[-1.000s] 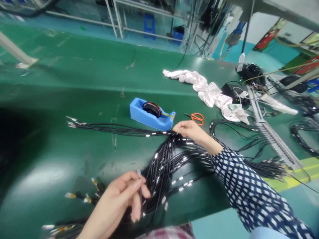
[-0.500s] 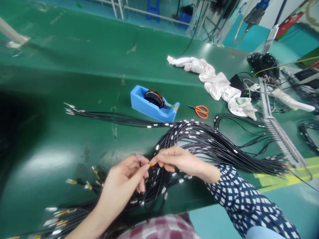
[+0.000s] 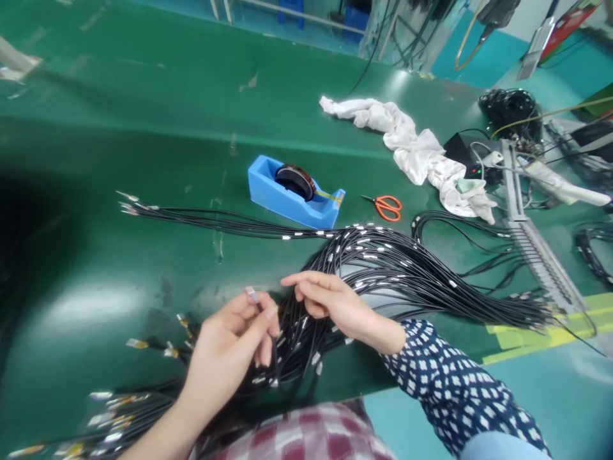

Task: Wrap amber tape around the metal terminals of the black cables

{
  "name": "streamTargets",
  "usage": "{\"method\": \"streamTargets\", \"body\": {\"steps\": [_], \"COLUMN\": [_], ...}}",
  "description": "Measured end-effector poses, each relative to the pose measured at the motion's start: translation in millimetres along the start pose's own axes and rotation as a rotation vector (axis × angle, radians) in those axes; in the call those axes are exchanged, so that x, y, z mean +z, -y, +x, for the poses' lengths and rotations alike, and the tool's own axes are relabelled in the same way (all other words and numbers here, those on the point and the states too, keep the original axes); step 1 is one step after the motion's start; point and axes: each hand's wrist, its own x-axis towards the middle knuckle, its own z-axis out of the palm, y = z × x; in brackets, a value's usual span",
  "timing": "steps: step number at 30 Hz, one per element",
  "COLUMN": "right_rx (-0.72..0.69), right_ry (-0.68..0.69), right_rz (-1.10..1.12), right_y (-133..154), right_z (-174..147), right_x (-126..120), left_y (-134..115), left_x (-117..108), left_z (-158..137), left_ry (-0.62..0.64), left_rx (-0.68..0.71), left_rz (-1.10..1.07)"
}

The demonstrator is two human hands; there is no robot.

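Note:
My left hand (image 3: 234, 335) is closed in a pinch on a thin black cable (image 3: 259, 306) whose small silver connector (image 3: 251, 292) sticks up past the fingers. Just to the right, my right hand (image 3: 330, 299) is apart from it, index finger stretched out toward the cable and the other fingers curled; nothing shows in it. Beneath both hands lies a thick bundle of black cables (image 3: 421, 271) with white labels. More cable ends with silver and amber tips (image 3: 115, 418) lie at lower left.
Beyond the bundle stand a blue tape dispenser (image 3: 282, 203) with amber tape and orange-handled scissors (image 3: 389, 207). A crumpled white cloth (image 3: 414, 156) stretches across the green table (image 3: 158, 147). At right are a slotted metal rack (image 3: 546, 262) and a black box (image 3: 464, 150).
My right hand has parted from the left and its index finger has straightened. The left hand has shifted slightly left, still pinching the cable. The view has tilted a little.

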Motion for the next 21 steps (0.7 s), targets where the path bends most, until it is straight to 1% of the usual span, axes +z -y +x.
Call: {"method": "streamTargets", "body": {"steps": [2,4,6,8,10,12,14,18,21], "right_rx": [-0.033,-0.043,-0.066,-0.091,-0.091,-0.078,-0.09,-0.143,-0.172], "right_ry": [-0.026,-0.03,-0.071,-0.134,-0.156,-0.128,-0.096,-0.066,-0.058], "right_rz": [-0.023,-0.101,-0.183,-0.236,-0.26,-0.281,-0.299,-0.342,-0.37], "right_y": [-3.4,-8.4,-14.4,-19.0,-19.8,-16.6,-11.3,-2.9,-0.5], "right_z": [-1.3,-2.6,-2.8,-1.8,-0.4,0.5,0.8,0.7,0.6], "right_x": [6.2,12.2,15.8,15.6,12.5,8.7,6.4,7.6,9.2], "left_y": [2.2,4.8,6.6,7.1,6.2,4.4,2.0,-1.8,-2.0], "left_x": [-1.1,-1.9,-2.2,-2.0,-1.3,-0.1,1.3,2.3,1.2], "left_z": [0.6,0.7,0.2,-1.1,-2.8,-4.8,-7.1,-11.6,-13.3], "left_ry": [-0.017,-0.024,-0.019,-0.007,0.01,0.021,0.028,0.073,0.1], "left_rx": [-0.005,-0.007,-0.009,-0.006,0.003,0.022,0.032,-0.009,-0.034], "left_rz": [-0.045,-0.065,-0.068,-0.1,-0.158,-0.198,-0.179,-0.104,-0.109]}}
